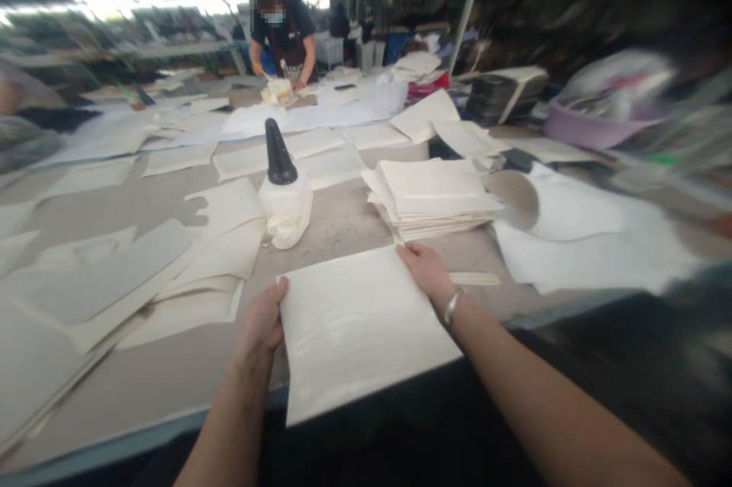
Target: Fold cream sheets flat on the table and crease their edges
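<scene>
A square cream sheet (354, 327) lies at the table's near edge and hangs partly over it. My left hand (261, 323) grips its left edge with fingers curled round it. My right hand (426, 270) holds its far right corner, fingers closed on the edge; a bracelet sits on that wrist. Just beyond my right hand stands a stack of the same cream sheets (431, 197). A white glue bottle with a black cone nozzle (284, 190) stands beyond the sheet, between my hands.
Many cut cream and grey pieces (114, 273) cover the left of the grey table (171, 380). White fabric (577, 235) lies on the right. Another person (284, 33) works at the far end. A purple basin (595, 125) sits at the back right.
</scene>
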The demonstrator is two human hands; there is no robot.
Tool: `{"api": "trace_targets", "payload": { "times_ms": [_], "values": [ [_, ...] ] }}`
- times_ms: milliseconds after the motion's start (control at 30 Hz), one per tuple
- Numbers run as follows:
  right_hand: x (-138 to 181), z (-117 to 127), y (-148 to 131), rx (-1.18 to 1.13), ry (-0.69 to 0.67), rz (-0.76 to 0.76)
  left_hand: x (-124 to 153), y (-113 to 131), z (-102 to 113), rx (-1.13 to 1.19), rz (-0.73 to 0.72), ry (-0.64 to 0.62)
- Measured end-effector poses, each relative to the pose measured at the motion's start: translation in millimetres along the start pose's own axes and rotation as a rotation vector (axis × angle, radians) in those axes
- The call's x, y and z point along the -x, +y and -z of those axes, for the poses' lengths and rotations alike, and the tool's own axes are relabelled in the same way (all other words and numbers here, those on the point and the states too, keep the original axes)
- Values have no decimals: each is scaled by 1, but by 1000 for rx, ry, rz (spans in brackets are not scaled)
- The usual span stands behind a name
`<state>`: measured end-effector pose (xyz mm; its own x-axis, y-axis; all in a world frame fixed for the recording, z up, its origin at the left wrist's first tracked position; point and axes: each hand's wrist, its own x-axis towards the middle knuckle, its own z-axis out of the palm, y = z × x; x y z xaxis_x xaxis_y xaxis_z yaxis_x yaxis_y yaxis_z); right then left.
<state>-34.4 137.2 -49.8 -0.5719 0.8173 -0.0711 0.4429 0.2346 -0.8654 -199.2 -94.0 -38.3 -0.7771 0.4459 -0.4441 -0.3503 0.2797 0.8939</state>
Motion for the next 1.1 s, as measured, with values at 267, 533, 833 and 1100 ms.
{"api": "trace_targets", "payload": {
  "times_ms": [267,533,833,1100],
  "values": [
    [2,-17,24,365,95,399,-10,-11,7,-620,-301,325],
    [37,-28,10,755,-188,651,-14,-19,7,-955,-486,386],
    [36,-46,32,829,-229,675,68,-36,-82,-1264,-774,-108],
    [33,-49,37,818,-215,677,63,-58,-76,-1335,-716,-41]
  ]
}}
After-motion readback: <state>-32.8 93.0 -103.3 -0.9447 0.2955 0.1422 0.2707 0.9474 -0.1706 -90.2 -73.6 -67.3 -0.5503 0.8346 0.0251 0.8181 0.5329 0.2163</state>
